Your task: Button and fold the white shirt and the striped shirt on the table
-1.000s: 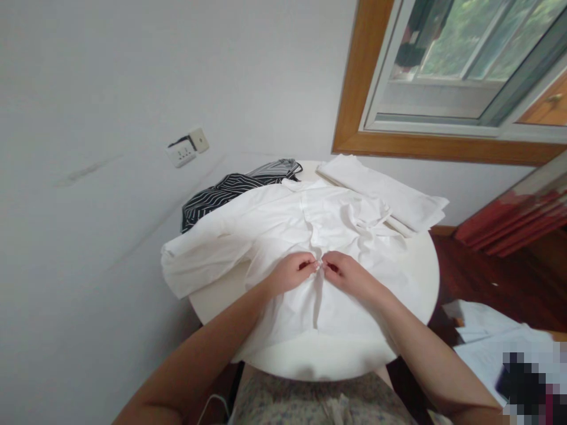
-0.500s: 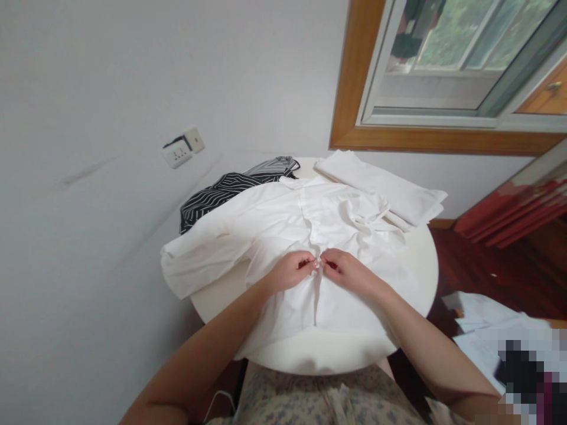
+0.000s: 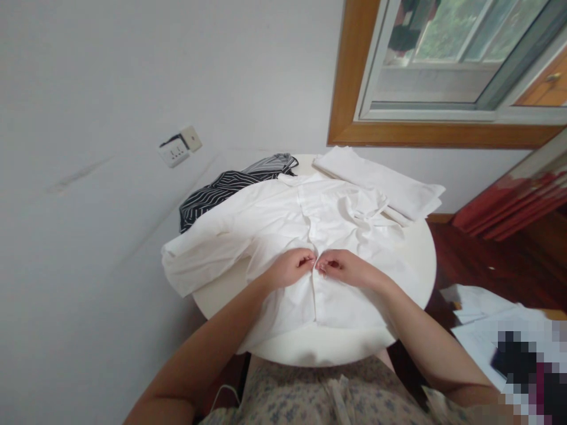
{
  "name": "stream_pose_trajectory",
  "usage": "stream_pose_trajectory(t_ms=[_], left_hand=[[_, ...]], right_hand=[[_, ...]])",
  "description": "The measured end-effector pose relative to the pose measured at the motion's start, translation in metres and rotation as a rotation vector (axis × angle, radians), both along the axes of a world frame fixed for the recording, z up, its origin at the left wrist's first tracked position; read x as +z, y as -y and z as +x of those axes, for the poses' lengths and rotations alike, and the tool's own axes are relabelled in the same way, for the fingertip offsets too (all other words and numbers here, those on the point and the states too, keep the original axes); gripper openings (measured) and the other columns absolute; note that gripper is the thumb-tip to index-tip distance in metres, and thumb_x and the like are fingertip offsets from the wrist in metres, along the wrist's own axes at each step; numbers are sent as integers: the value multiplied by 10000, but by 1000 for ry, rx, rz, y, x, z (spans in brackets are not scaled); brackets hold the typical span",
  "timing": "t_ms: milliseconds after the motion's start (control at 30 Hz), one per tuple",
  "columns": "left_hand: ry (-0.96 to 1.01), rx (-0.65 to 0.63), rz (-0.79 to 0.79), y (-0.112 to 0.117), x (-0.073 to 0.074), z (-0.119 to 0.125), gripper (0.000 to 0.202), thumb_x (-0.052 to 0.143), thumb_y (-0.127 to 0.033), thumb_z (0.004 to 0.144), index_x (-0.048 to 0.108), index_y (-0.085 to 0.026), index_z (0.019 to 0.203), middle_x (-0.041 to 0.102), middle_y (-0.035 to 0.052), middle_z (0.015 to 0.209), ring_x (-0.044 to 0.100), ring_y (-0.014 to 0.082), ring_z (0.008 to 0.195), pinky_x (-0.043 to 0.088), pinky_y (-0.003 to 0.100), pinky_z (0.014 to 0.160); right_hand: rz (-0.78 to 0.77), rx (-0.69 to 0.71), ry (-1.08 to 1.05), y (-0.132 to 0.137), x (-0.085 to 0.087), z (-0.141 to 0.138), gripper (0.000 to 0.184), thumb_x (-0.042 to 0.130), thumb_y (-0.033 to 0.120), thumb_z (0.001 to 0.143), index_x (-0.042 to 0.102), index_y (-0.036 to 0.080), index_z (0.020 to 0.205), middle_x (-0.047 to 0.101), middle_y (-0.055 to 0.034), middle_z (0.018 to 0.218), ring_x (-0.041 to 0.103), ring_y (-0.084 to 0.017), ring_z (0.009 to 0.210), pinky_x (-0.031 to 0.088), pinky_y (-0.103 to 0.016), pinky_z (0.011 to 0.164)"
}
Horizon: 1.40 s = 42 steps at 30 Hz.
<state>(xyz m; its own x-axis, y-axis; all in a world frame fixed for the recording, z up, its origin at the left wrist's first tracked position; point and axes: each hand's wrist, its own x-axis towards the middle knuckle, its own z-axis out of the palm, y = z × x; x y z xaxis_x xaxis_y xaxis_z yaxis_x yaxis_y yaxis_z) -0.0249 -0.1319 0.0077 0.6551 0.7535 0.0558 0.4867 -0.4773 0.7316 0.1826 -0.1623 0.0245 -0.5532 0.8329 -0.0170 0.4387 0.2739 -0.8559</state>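
- Saw a pale wall at the back, a wood-framed window up to the right and a round white table below. Found what on top?
- Found a white shirt, spread over most of the table, with the collar toward the wall and one sleeve stretched left past the rim.
- And placed the hands where, against the shirt?
- Placed both over its lower middle, almost meeting at the front opening. Saw the left hand on one side, pinching fabric between thumb and fingers; saw the right hand just across, pinching likewise, with fingers curled.
- Made out exactly what between the fingertips?
- Could not tell; too small, and partly covered.
- Saw more of the shirt beyond the knuckles or below?
- Saw more beyond, up to the collar, and a shorter stretch below, toward the near rim.
- Noted anything beside it?
- Noted a striped garment along its far left edge, and a folded cloth at the far right.
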Motion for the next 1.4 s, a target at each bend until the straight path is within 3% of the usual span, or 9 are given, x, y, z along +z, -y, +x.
stream_pose_trajectory(t_ms=[200, 333, 700, 867, 1033, 1400], left_hand=[[-67, 13, 61, 2, 6, 2, 189, 462, -226, 868, 629, -179, 794, 614, 1, 740, 524, 130, 692, 375, 220, 627], [-114, 66, 100, 5, 9, 5, 186, 456, -253, 884, 625, -190, 840, 623, -2, 759, 531, 130, 693, 370, 227, 631], [-142, 112, 138, 7, 4, 10, 158, 496, -306, 871, 615, -218, 816, 632, -7, 767, 542, 139, 697, 342, 247, 631], [-84, 111, 121, 5, 2, 9, 162, 501, -306, 869, 626, -213, 822, 609, -11, 734, 505, 127, 656, 325, 237, 606], [4, 60, -9, 1, 6, 7, 247, 495, -341, 869, 615, -172, 735, 519, -21, 631, 446, 111, 601, 307, 221, 561], [93, 24, -134, -2, 0, 4, 308, 498, -396, 864, 617, -144, 732, 482, -20, 630, 418, 104, 604, 306, 217, 548]], right_hand=[[-40, -31, -12, -1, -4, 2, 134, 561, 263, 821, 631, 152, 848, 605, 8, 712, 509, -102, 627, 407, -213, 609], [-3, -115, 130, -2, -6, 2, 214, 590, 355, 824, 605, 160, 737, 555, 28, 610, 462, -92, 554, 345, -210, 537], [167, -278, 436, 8, -6, -21, 171, 629, 336, 781, 595, 188, 702, 648, -42, 697, 546, -145, 609, 324, -246, 563], [151, -220, 305, 5, -6, -13, 95, 573, 240, 774, 576, 181, 699, 586, 3, 639, 493, -115, 582, 313, -228, 560], [-35, -173, 100, -2, -2, 2, 81, 533, 185, 737, 528, 172, 658, 502, 53, 565, 433, -90, 546, 315, -206, 538], [-157, -161, -64, -5, -6, 7, 169, 509, 255, 805, 653, 169, 781, 662, -5, 705, 614, -150, 694, 454, -239, 675]])
